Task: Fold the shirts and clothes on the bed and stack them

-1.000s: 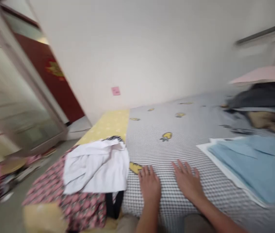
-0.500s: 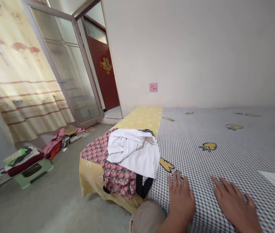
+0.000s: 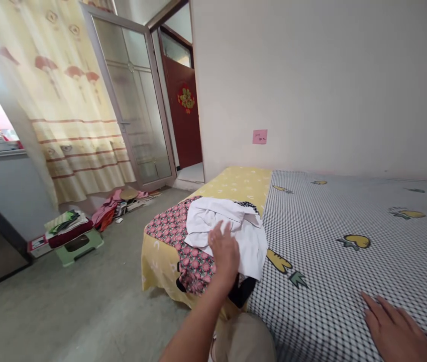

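Observation:
A crumpled white garment [image 3: 249, 241] lies on a pink floral cloth [image 3: 166, 226] at the bed's left corner. My left hand [image 3: 225, 251] is over the front of the white garment, fingers apart and slightly bent; whether they touch the fabric I cannot tell. Black fabric [image 3: 244, 291] sticks out below the garment, close to my left wrist. Flat on the black-and-white checked bed sheet [image 3: 322, 281], my right hand [image 3: 402, 329] rests with its fingers stretched out and holds nothing.
A yellow sheet [image 3: 236, 178] covers the bed's left side. On the floor at left stand a green stool [image 3: 81, 246] with folded cloth on it and a pile of items [image 3: 111, 208]. Behind are a glass door [image 3: 134, 110] and a curtain [image 3: 81, 110].
My left hand has left the checked sheet and moved left and forward over the white garment. My right hand still lies on the sheet. The view has turned left.

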### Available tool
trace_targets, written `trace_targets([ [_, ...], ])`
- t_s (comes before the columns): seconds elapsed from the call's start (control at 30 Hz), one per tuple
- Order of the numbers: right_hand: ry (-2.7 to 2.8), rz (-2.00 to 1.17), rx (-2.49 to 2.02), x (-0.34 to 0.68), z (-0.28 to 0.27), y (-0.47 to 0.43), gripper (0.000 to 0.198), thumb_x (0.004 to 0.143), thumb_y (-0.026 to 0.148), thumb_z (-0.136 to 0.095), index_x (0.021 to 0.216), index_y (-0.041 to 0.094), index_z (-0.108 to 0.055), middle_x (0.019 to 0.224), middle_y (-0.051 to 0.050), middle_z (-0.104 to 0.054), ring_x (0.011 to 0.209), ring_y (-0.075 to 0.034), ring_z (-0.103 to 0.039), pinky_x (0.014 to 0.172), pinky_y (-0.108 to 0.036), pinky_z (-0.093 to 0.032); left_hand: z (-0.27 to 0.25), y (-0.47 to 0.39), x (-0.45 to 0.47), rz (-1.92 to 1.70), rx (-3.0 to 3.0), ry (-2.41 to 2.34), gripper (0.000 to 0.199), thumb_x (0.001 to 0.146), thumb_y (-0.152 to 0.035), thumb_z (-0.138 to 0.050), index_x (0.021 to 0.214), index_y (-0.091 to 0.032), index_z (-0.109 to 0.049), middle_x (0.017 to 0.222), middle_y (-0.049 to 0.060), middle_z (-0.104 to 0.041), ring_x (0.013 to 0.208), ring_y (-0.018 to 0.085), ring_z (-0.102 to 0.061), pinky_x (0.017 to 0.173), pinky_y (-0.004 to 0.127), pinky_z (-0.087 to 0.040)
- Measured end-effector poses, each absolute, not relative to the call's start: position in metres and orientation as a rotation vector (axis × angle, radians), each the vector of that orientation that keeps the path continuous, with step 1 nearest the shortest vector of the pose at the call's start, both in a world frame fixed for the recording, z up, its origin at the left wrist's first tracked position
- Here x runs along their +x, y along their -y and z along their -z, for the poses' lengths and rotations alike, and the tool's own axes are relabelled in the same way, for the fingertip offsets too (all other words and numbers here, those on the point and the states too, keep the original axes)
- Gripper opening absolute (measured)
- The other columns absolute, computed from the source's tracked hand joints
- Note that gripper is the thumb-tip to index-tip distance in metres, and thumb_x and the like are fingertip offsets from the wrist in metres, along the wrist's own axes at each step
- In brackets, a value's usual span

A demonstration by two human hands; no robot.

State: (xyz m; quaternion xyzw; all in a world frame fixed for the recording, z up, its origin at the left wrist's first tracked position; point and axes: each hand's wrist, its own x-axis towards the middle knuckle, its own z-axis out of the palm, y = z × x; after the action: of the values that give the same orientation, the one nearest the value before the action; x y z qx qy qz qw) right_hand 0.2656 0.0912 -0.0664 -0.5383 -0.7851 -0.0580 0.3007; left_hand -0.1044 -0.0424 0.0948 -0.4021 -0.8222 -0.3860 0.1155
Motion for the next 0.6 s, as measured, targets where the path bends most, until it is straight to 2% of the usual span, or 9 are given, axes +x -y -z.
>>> trace_targets([
  [0.07, 2.082, 0.17, -1.432, 0.266, 0.061, -0.088, 0.07, 0.09, 0.051, -0.028, 0.156, 0.034, -0.041, 0.136, -0.013, -0.066, 0.127, -0.041, -0.057, 0.1, -0.065, -0.042, -0.092, 0.04, -0.135, 1.065, -0.97, 2.63, 0.057, 0.091, -0.017, -0.055, 0.148, -0.018, -0.045, 0.159, 0.018, -0.041, 0.149, 0.03, -0.037, 0.12, 0.047, -0.031],
  [0.13, 2.102, 0.19, -1.42, 0.265, 0.056, -0.085, 0.067, 0.089, 0.051, -0.029, 0.149, 0.033, -0.052, 0.132, -0.012, -0.069, 0.126, -0.04, -0.058, 0.1, -0.063, -0.043, -0.08, 0.041, -0.155, 1.036, -0.896, 2.76, 0.06, 0.086, -0.023, -0.066, 0.142, -0.013, -0.048, 0.151, 0.023, -0.049, 0.141, 0.035, -0.046, 0.112, 0.048, -0.04],
  [0.2, 2.087, 0.211, -1.434, 0.262, 0.052, -0.083, 0.064, 0.088, 0.052, -0.03, 0.143, 0.034, -0.058, 0.129, -0.012, -0.07, 0.125, -0.04, -0.059, 0.101, -0.063, -0.043, -0.065, 0.043, -0.166, 1.012, -0.905, 2.805, 0.053, 0.083, -0.027, -0.071, 0.132, -0.015, -0.055, 0.145, 0.021, -0.055, 0.135, 0.036, -0.051, 0.108, 0.046, -0.042],
  [0.37, 2.052, 0.185, -1.499, 0.256, 0.047, -0.083, 0.064, 0.087, 0.05, -0.027, 0.138, 0.03, -0.061, 0.13, -0.013, -0.07, 0.124, -0.04, -0.06, 0.101, -0.065, -0.043, -0.055, 0.044, -0.169, 0.966, -0.909, 2.831, 0.027, 0.089, -0.024, -0.06, 0.115, -0.018, -0.061, 0.136, 0.017, -0.059, 0.129, 0.033, -0.053, 0.104, 0.044, -0.041],
  [0.5, 2.106, 0.225, -1.516, 0.254, 0.041, -0.08, 0.06, 0.088, 0.043, -0.027, 0.131, 0.028, -0.066, 0.133, -0.014, -0.069, 0.126, -0.039, -0.059, 0.104, -0.063, -0.042, -0.082, 0.036, -0.164, 0.992, -0.978, 2.816, 0.017, 0.092, -0.023, -0.053, 0.105, -0.017, -0.063, 0.124, 0.018, -0.062, 0.116, 0.032, -0.058, 0.095, 0.044, -0.046],
  [0.6, 2.092, 0.272, -1.544, 0.252, 0.042, -0.081, 0.059, 0.09, 0.041, -0.027, 0.13, 0.026, -0.068, 0.136, -0.012, -0.068, 0.128, -0.038, -0.058, 0.106, -0.062, -0.04, -0.098, 0.032, -0.133, 1.057, -1.26, 2.678, 0.01, 0.093, -0.024, -0.054, 0.096, -0.021, -0.063, 0.114, 0.012, -0.064, 0.113, 0.027, -0.058, 0.098, 0.039, -0.045],
])
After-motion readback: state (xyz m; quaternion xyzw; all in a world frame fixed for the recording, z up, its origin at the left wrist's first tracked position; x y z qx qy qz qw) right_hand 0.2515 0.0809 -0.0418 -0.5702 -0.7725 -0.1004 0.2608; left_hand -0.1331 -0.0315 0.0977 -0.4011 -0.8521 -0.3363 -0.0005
